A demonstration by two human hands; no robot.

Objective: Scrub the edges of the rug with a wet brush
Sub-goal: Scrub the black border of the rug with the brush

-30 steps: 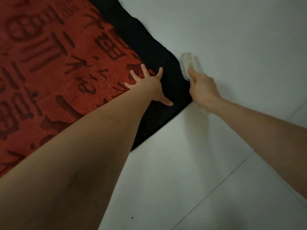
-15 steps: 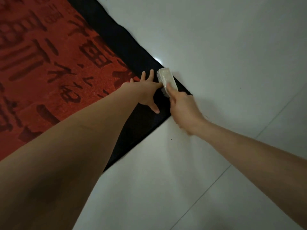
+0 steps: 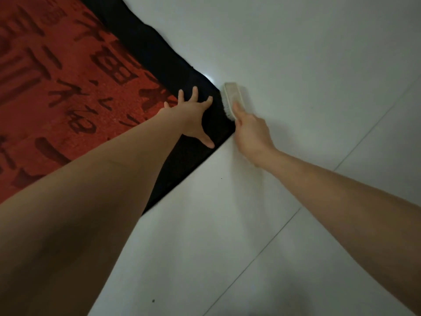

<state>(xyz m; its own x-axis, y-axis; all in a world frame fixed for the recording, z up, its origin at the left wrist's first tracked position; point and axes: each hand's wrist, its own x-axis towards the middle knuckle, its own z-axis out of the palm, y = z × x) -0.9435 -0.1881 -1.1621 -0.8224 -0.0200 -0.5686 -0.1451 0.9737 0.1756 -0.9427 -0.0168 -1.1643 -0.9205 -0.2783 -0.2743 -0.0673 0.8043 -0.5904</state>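
Scrubbing under way at the corner of the rug (image 3: 68, 92), with the brush (image 3: 231, 99) set bristles-first against the black border. Not possible to tell which stretches of edge are already cleaned; no wet marks or foam readable on the dark pile. By judgement, long runs of border left on both sides of this corner.

Rug flat on the white tiled floor (image 3: 296, 65): red field with darker characters, wide black border. Brush pale, oblong, tilted on its side just at the rug's edge.

Right hand (image 3: 250, 131) with its grip closed around the brush's near end. Left hand (image 3: 193, 117) spread wide, fingers straight, pressing the border down beside the brush.
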